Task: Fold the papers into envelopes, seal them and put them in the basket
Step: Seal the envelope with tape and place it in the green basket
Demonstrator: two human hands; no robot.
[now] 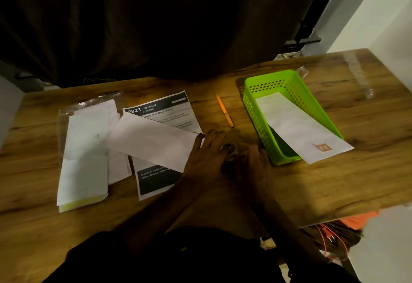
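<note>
Both hands lie low over the wooden worktop (289,184), close together near its middle. The left hand (206,154) is palm down with its fingers spread forward. The right hand (255,160) is just beside it and blurred. Between them is a small shiny thing (231,150), too blurred to name. I cannot tell whether either hand grips it or only touches it.

A folded white envelope (151,142) lies flat and slantwise just to the left of the left hand. Its right end is at that hand's outer fingertips (200,136), which seem to touch its corner. It rests across a printed sheet (165,110) with dark bands at the top and bottom.

Further left, well apart from both hands, is a loose stack of white folded papers (87,149) on a clear plastic sleeve (66,113). A yellow sheet (82,202) shows under the stack's near end.

A green basket (287,76) with perforated walls stands just to the right of the right hand, its near left corner almost at the knuckles. One finished envelope (296,124) lies in it at a slant, its near end sticking out over the basket's rim above the worktop. That end bears a small orange-red mark (324,147).

An orange pen (224,110) lies on the worktop beyond the hands, between the printed sheet and the basket, touching neither.
</note>
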